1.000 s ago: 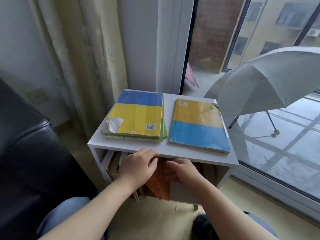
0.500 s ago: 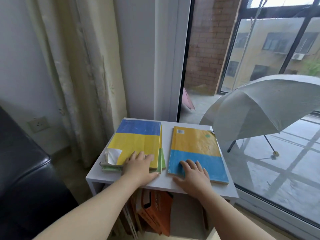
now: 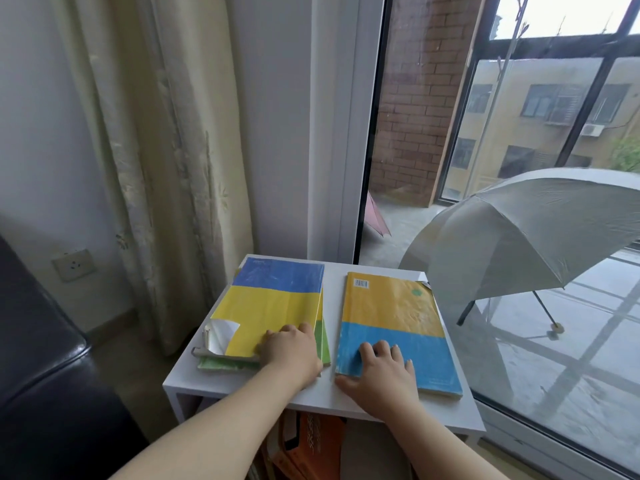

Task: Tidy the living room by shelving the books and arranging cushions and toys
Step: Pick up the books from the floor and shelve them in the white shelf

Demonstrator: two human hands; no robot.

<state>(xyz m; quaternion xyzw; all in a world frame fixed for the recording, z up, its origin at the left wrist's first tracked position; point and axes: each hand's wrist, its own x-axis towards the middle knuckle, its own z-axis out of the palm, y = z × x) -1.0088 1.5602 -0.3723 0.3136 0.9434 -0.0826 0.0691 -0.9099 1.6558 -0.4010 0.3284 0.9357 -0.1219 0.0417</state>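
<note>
Up from the shelf under the bench top have come the left hand and the right hand, away from the orange books standing there. A grey umbrella stands open beyond the glass, far right; a pale curtain hangs far left; a black sofa sits near left. The white bench carries books in two lots (a bare strip between them). The left hand lies flat on the blue-and-yellow book topping the left stack, with a green book beneath; the right hand, fingers spread, rests on the yellow-and-blue book at right.
</note>
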